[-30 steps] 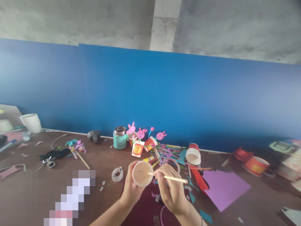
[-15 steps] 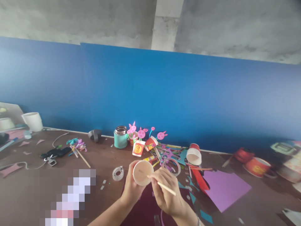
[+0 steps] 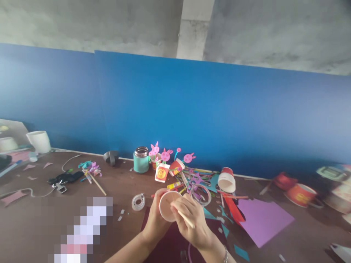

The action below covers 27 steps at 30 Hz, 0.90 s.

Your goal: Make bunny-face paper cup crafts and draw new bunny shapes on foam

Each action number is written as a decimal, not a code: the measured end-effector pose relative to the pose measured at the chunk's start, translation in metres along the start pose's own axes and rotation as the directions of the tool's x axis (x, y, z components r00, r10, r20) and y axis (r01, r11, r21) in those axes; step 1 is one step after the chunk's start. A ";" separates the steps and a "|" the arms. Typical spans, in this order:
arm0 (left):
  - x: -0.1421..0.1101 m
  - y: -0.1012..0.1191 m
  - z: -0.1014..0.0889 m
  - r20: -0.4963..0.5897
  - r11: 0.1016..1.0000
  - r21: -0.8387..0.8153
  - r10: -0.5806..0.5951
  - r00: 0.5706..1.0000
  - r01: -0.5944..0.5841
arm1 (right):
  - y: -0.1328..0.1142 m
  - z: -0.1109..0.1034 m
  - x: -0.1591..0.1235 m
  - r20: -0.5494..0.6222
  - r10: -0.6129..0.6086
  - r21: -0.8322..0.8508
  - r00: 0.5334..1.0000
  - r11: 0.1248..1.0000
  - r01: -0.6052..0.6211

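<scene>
My left hand (image 3: 157, 219) is wrapped round a paper cup (image 3: 166, 206), whose pale round end faces me. A small dark mark shows on that face. Between the fingers of my right hand (image 3: 193, 221) is a thin pale wooden stick (image 3: 189, 220). Its tip meets the cup's face near the mark, partly hidden by the fingers; whether it goes through cannot be told. Just beyond my hands stand red-and-white paper cups (image 3: 162, 172) with pink animal-face cutouts (image 3: 165, 155) on stems. A tape roll (image 3: 138, 202) lies left of my left hand.
A teal flask (image 3: 141, 160) stands by the blue partition (image 3: 175, 106). Right of my hands lie a clear tape ring (image 3: 208, 199), red scissors handles (image 3: 233, 208) and a purple sheet (image 3: 264, 221). Another paper cup (image 3: 227, 182) lies tipped. Blue scraps (image 3: 241, 252) litter the brown table.
Both hands and the cup have moved slightly right and down. My right hand has come closer over the cup's face, and the stick points down more steeply.
</scene>
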<state>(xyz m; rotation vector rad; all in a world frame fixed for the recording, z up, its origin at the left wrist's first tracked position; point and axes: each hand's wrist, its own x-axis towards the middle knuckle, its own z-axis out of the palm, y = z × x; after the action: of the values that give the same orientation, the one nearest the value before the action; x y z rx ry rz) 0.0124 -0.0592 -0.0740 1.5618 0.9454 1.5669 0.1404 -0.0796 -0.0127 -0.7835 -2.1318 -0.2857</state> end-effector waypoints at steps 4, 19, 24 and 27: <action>0.000 0.002 0.000 0.006 1.000 0.009 -0.004 1.000 0.004 | 0.001 0.002 -0.002 -0.005 0.017 -0.003 1.000 1.000 -0.017; 0.005 -0.015 -0.002 -0.113 0.997 0.056 0.060 0.992 -0.054 | 0.009 -0.049 0.008 -0.397 0.465 0.335 0.791 0.876 -0.347; 0.005 -0.011 -0.004 -0.117 0.997 0.040 0.066 0.991 -0.061 | 0.008 -0.048 0.010 -0.332 0.553 0.381 0.764 0.820 -0.427; 0.005 -0.013 -0.005 -0.125 0.995 0.061 0.085 0.989 -0.078 | 0.003 -0.045 0.014 -0.186 0.461 0.379 0.867 0.848 -0.370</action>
<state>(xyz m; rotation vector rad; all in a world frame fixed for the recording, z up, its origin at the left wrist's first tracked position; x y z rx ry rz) 0.0069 -0.0490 -0.0832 1.5719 1.0142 1.7277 0.1644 -0.0915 0.0260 -0.9252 -1.6357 0.1913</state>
